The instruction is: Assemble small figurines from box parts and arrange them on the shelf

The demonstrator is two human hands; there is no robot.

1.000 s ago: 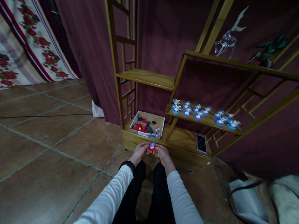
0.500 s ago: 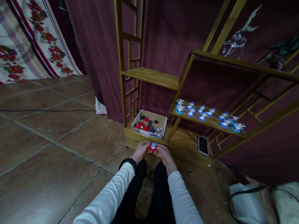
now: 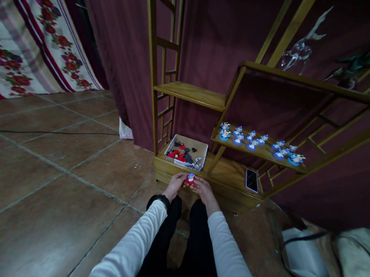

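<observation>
Between my two hands is a small figurine (image 3: 191, 178) with a purple-and-white body on a red round base. My left hand (image 3: 176, 185) grips the base from the left, its fingers closed. From the other side my right hand (image 3: 203, 188) pinches the base too. Just beyond the hands, a shallow cardboard box (image 3: 202, 149) holds red and dark round bases and some small figurines. Several purple and blue figurines (image 3: 253, 144) stand in two rows on the shelf (image 3: 267, 153) to the right.
A phone (image 3: 251, 180) lies on the lowest wooden board (image 3: 225, 173). Glass deer (image 3: 297, 53) and dark green ornament (image 3: 353, 68) stand on the upper shelf. A pale bag (image 3: 358, 259) with a black strap sits on the floor at right. A cable (image 3: 50, 134) crosses the tiles at left.
The figurine is tipped slightly and raised a little between my hands. Both hands keep their hold, and the camera view has shifted slightly.
</observation>
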